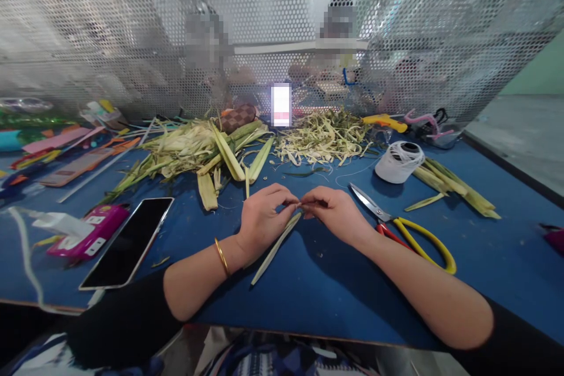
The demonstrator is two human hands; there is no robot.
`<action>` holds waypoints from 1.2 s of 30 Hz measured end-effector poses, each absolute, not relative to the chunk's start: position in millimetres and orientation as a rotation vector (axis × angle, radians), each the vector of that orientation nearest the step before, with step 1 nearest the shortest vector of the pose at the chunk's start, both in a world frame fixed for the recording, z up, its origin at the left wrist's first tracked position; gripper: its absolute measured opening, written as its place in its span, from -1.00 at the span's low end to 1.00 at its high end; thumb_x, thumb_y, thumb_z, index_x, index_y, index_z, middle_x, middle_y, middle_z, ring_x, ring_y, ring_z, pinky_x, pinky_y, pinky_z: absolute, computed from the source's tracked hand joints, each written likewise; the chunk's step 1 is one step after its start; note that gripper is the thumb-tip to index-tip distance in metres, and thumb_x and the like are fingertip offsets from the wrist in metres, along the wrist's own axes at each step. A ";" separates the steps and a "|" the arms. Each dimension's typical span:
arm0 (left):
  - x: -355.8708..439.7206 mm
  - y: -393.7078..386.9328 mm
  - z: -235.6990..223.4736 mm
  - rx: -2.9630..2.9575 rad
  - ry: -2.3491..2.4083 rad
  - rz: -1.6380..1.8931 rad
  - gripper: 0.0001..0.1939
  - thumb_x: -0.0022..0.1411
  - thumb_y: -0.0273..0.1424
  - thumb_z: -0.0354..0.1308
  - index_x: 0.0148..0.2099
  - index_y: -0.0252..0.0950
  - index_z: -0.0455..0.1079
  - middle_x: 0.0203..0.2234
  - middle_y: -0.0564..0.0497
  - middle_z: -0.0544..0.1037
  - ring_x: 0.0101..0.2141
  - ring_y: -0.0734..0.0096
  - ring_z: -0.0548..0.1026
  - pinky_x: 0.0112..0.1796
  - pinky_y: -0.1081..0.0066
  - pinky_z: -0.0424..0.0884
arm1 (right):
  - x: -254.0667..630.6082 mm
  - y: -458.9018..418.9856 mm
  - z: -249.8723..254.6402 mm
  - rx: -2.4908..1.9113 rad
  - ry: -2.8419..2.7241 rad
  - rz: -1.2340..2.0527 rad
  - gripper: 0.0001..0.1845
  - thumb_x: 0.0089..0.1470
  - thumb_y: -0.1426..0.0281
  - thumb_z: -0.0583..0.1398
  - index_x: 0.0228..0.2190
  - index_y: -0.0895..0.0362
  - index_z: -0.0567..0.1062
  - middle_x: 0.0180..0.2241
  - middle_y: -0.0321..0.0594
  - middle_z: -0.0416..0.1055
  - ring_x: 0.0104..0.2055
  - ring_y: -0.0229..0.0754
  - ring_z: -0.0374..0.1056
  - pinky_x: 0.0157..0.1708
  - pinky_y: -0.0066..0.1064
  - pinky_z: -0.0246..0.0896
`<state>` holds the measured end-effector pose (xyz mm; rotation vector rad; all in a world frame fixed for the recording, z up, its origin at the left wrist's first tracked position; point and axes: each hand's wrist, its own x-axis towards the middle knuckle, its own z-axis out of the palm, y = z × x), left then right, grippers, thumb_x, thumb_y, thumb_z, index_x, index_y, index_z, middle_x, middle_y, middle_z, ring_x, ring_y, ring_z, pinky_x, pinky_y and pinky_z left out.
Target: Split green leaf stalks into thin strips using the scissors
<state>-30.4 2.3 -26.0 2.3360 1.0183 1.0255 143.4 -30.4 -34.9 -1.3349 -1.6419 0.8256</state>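
Note:
Over the middle of the blue table, my left hand [264,220] and my right hand [337,211] meet fingertip to fingertip. Both are closed in a pinch on the upper end of a narrow, pale green corn husk strip [274,251]. Its free end slants down toward me, beneath my left hand. The exact grip point is small and partly covered by my fingers. Scissors [369,202] with one red and one yellow handle lie partly open to the right of my right hand. Beyond them stands a spool of white thread [392,169].
Behind my hands lie a husk pile [185,150] and a heap of shredded strips [326,138]. More husks [462,185] rest at right. A phone [130,244] and a magenta tissue pack [94,232] are at left. A perforated screen [273,17] stands behind, with people beyond it.

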 end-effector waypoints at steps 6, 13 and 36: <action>-30.2 3.9 -22.1 2.189 1.001 0.985 -0.89 0.14 -0.42 0.17 -0.40 -0.23 0.51 -0.42 0.02 0.55 -0.36 0.44 0.48 -0.29 0.49 0.34 | 146.1 -30.9 -30.8 -1.339 -1.713 0.749 -0.86 0.05 0.48 0.14 -0.52 0.10 0.43 -0.43 -0.28 0.41 -0.39 -0.26 0.35 -0.34 -0.39 0.25; -33.2 19.0 -21.4 1.990 1.374 0.715 -0.88 0.05 -0.39 0.18 -0.51 -0.28 0.44 -0.55 0.05 0.53 -0.48 0.44 0.42 -0.42 0.45 0.25 | 152.9 -30.8 -25.7 -1.365 -1.758 0.636 -0.83 -0.02 0.55 0.15 -0.59 0.12 0.40 -0.30 -0.21 0.33 -0.19 -0.18 0.33 -0.23 -0.33 0.22; -28.0 15.4 -21.6 1.243 0.824 0.634 -0.83 0.20 -0.36 0.11 -0.38 -0.31 0.22 -0.58 0.12 0.43 -0.65 0.64 0.35 -0.61 0.59 0.25 | 146.5 -30.3 -30.5 -1.074 -1.698 1.143 -0.84 0.15 0.37 0.10 -0.47 0.11 0.35 -0.43 -0.30 0.37 -0.32 -0.25 0.32 -0.23 -0.36 0.21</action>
